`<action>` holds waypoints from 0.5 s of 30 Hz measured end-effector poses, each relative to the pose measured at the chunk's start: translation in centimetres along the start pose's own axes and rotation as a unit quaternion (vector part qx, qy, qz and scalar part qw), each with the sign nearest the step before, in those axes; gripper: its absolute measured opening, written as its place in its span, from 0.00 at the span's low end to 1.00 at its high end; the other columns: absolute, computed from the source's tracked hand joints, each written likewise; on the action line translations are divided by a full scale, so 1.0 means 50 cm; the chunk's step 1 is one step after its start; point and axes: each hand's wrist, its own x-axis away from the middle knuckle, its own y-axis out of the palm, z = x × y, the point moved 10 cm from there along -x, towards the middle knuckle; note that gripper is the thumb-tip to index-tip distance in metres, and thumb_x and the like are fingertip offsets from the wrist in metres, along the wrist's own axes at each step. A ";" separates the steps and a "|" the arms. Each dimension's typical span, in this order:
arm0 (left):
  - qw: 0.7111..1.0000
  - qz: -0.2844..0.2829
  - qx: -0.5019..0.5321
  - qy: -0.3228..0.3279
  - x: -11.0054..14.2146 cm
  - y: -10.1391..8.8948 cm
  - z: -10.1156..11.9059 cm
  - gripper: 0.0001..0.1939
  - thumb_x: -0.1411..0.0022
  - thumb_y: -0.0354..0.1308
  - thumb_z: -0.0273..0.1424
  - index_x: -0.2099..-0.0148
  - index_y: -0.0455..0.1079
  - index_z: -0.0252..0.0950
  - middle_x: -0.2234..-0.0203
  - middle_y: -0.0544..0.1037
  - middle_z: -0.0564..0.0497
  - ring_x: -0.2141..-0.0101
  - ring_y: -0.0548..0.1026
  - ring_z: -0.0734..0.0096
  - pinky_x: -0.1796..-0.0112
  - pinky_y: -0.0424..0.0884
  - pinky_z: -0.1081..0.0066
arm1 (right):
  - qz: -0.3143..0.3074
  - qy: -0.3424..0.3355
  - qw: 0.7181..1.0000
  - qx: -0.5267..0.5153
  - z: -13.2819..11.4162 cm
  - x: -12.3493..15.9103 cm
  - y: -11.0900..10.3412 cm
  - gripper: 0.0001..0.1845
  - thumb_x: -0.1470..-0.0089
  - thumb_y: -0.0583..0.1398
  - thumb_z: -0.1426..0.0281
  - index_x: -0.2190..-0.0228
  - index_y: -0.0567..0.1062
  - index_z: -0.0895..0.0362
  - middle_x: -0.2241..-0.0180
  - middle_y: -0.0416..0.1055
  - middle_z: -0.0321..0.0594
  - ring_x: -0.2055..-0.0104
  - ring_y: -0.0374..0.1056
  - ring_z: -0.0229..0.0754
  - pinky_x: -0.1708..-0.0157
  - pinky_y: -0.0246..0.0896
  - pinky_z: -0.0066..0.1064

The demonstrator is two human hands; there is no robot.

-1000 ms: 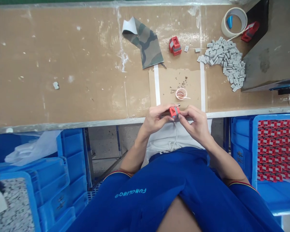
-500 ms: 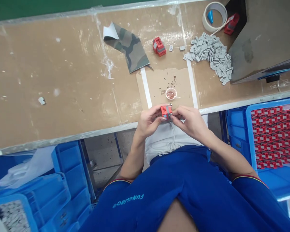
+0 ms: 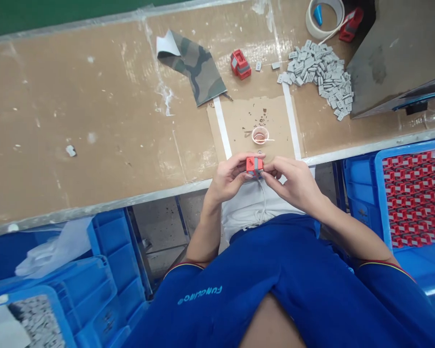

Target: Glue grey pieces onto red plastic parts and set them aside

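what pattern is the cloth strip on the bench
Green-brown camouflage on the cloth strip, clearest in the head view.

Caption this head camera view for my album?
Left hand and right hand hold a red-and-grey part at the workbench edge.

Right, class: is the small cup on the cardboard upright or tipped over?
Upright: the small cup shows its whole round rim facing up, on the cardboard.
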 end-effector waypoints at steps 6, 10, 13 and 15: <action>1.000 0.013 -0.005 0.007 0.000 -0.004 0.005 0.21 0.27 0.61 0.40 0.36 0.72 0.40 0.42 0.81 0.39 0.45 0.83 0.58 0.49 0.82 0.66 | 0.047 -0.032 0.998 0.030 -0.018 -0.002 0.000 0.09 0.32 0.57 0.69 0.68 0.70 0.54 0.71 0.72 0.38 0.70 0.65 0.39 0.68 0.59 0.31; 1.000 -0.002 0.018 0.012 0.001 -0.002 0.002 0.21 0.28 0.62 0.40 0.37 0.72 0.39 0.46 0.83 0.40 0.47 0.84 0.58 0.49 0.82 0.67 | 0.047 -0.017 0.999 0.017 -0.011 -0.008 0.010 0.10 0.33 0.56 0.70 0.70 0.66 0.53 0.72 0.70 0.37 0.71 0.64 0.39 0.68 0.60 0.32; 1.000 0.005 0.005 -0.007 0.001 -0.006 -0.010 0.22 0.29 0.63 0.41 0.38 0.73 0.37 0.47 0.83 0.39 0.49 0.84 0.58 0.51 0.82 0.68 | 0.043 -0.002 0.999 -0.001 -0.003 -0.010 0.011 0.11 0.34 0.56 0.71 0.71 0.65 0.52 0.73 0.69 0.36 0.72 0.64 0.39 0.69 0.59 0.31; 1.000 0.009 0.003 -0.015 0.002 -0.006 -0.015 0.22 0.29 0.64 0.41 0.38 0.73 0.37 0.46 0.83 0.39 0.48 0.84 0.58 0.52 0.82 0.69 | 0.036 0.003 0.999 -0.006 0.000 -0.010 0.010 0.11 0.34 0.57 0.71 0.71 0.65 0.53 0.74 0.68 0.35 0.72 0.64 0.38 0.69 0.58 0.31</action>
